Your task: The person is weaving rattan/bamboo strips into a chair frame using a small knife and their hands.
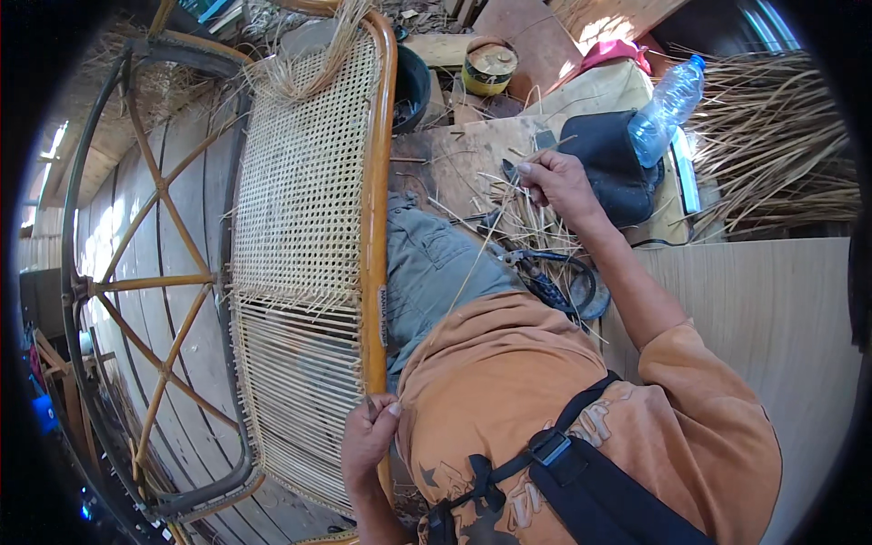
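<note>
A half-woven cane panel (304,173) in a curved rattan frame (376,227) stands along my left side. Its far part has a finished open weave; nearer, only parallel strands (295,350) cross it. My left hand (371,434) is closed at the frame's near edge, with a small dark tip showing at the fingers. Out to the right, my right hand (556,186) pinches a thin cane strand (468,277), which slants over my lap toward my left hand. A small dark pointed thing (510,171), perhaps a blade, shows at the right fingertips.
Beyond my right hand lie a black pouch (599,154) and a clear plastic bottle (668,104). Pliers (518,258) rest beside my thigh among cane scraps. A yellow can (489,68) and a dark bucket (411,86) stand farther off. Loose cane (772,145) is heaped at right.
</note>
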Demonstrator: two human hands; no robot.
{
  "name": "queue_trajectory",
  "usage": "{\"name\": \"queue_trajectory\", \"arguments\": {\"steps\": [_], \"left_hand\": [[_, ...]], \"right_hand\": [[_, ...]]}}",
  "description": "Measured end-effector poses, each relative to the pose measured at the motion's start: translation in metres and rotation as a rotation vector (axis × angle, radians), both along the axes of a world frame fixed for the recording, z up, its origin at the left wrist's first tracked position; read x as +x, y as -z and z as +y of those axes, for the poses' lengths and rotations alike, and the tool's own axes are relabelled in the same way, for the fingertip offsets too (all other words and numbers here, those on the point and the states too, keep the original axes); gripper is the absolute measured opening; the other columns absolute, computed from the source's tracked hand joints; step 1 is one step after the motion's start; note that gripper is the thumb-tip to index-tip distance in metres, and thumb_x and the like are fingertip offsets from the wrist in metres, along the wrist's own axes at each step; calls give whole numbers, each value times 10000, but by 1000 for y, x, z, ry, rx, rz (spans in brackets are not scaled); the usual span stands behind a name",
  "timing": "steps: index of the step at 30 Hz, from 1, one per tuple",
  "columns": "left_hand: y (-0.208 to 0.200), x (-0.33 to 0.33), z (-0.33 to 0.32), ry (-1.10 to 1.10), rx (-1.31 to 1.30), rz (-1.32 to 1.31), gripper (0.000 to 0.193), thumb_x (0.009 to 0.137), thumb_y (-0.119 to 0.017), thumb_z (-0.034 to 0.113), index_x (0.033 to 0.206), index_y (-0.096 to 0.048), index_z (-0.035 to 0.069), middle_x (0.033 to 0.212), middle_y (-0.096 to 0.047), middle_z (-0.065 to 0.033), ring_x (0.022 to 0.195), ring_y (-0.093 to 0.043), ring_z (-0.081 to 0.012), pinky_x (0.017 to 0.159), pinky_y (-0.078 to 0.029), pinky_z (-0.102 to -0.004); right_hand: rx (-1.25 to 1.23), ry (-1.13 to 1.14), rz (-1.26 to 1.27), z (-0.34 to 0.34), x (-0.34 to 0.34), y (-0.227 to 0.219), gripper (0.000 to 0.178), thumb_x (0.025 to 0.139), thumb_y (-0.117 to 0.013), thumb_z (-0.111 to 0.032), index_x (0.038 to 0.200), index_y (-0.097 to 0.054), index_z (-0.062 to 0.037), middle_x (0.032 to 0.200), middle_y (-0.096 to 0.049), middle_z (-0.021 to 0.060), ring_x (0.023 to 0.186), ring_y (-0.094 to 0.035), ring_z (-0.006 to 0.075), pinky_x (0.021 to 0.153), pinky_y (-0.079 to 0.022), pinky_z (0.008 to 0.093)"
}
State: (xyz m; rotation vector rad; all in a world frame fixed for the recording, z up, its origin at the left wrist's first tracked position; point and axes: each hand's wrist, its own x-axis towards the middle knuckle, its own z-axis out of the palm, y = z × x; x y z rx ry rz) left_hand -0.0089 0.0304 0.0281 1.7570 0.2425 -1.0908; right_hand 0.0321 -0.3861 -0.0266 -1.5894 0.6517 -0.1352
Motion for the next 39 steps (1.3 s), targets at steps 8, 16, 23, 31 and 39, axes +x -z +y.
{"name": "queue_trajectory", "arguments": {"steps": [8, 16, 23, 31, 39], "left_hand": [[-10, -2, 35, -322, -65, -78, 144, 825, -576, 119, 845, -574, -23, 594, -485, -4, 465, -403, -68, 434, -343, -226], [-6, 16, -51, -186, -199, -139, 98, 860, -546, 83, 910, -536, 0, 577, -449, 13, 455, -400, -65, 430, -348, -212], [-7, 32, -97, -146, -264, -191, 97, 912, -513, 69, 963, -563, 3, 661, -533, 1, 516, -433, -31, 461, -348, -173], [-42, 41, -129, 79, -168, -194, 221, 911, -598, 228, 815, -594, 29, 639, -511, 26, 520, -441, -34, 441, -359, -193], [-8, 43, -98, -106, -106, -99, 269, 897, -594, 237, 705, -517, 64, 530, -457, 8, 420, -402, -78, 390, -315, -215]], "right_hand": [[-260, 191, 114, -78, -57, -22, 190, 880, -577, -203, 775, -619, -51, 613, -577, 29, 494, -523, 95, 455, -404, 241], [-1076, -342, 782, -26, -200, 67, 151, 760, -562, -113, 868, -639, -42, 856, -649, 196, 865, -630, 350, 745, -489, 447], [-904, -477, 797, -70, -208, 24, 165, 708, -609, -145, 813, -592, -19, 815, -616, 203, 798, -593, 387, 701, -457, 470], [-540, -110, 263, -7, -122, -73, 192, 806, -585, -160, 915, -599, -3, 740, -561, 79, 672, -552, 153, 624, -464, 304], [48, -247, -111, 121, -50, -35, 156, 876, -573, -109, 977, -589, 8, 750, -558, 30, 604, -543, 65, 538, -459, 233]]}}
